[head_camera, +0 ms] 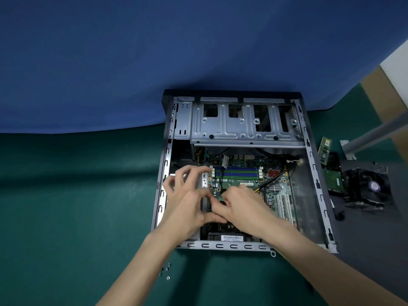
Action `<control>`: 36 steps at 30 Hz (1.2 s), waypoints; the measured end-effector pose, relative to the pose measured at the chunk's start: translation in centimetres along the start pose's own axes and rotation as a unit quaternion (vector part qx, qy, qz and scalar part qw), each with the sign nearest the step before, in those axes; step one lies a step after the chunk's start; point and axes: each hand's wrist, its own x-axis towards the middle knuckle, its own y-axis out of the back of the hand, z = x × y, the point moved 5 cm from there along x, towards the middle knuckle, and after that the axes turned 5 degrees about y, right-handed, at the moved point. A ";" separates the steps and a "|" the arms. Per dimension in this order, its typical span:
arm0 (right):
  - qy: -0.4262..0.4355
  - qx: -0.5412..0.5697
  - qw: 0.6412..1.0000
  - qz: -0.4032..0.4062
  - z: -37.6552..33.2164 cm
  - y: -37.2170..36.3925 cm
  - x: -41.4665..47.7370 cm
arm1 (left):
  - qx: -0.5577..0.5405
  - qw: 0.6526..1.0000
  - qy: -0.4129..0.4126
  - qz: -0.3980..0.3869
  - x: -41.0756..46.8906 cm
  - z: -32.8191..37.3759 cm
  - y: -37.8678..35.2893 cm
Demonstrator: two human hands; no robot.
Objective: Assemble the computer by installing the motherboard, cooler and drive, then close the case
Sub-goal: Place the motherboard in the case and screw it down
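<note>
The motherboard (240, 180) lies flat in the bottom of the open case (318, 186), its memory slots bare and loose cables trailing across its top edge. Both hands are down on its left side. The left hand (187, 202) has its fingers spread wide and lifted, with the thumb lying low at the board's edge. The right hand (242, 204) has its fingers curled tight over a spot on the board; whether they pinch a screw or a plug I cannot tell.

So, to my eye, the board is in place but probably not yet fully fastened. A few screws (166, 269) wait on the green mat (77, 206) near the left forearm.

The rest looks undone. The cooler (368, 186) sits outside the case to the right, the drive (334, 180) just beside it, and a memory stick (324, 147) behind. The drive cage (242, 124) stands vacant, and the case is uncovered.
</note>
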 end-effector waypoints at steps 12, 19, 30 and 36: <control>0.012 -0.035 0.999 0.001 -0.7 0.0 0.4 | -0.031 0.999 -0.032 -0.031 -0.1 0.0 0.0; 0.012 -0.012 1.000 -0.007 -1.2 -0.1 0.6 | -0.004 0.998 -0.034 -0.047 0.0 0.0 0.0; 0.009 -0.049 0.999 -0.016 -1.0 0.1 0.5 | 0.030 0.997 -0.047 -0.054 0.0 -0.2 -0.3; 0.008 -0.015 1.000 -0.018 -1.3 -0.4 0.4 | 0.018 0.998 -0.046 -0.050 -0.1 -0.1 -0.5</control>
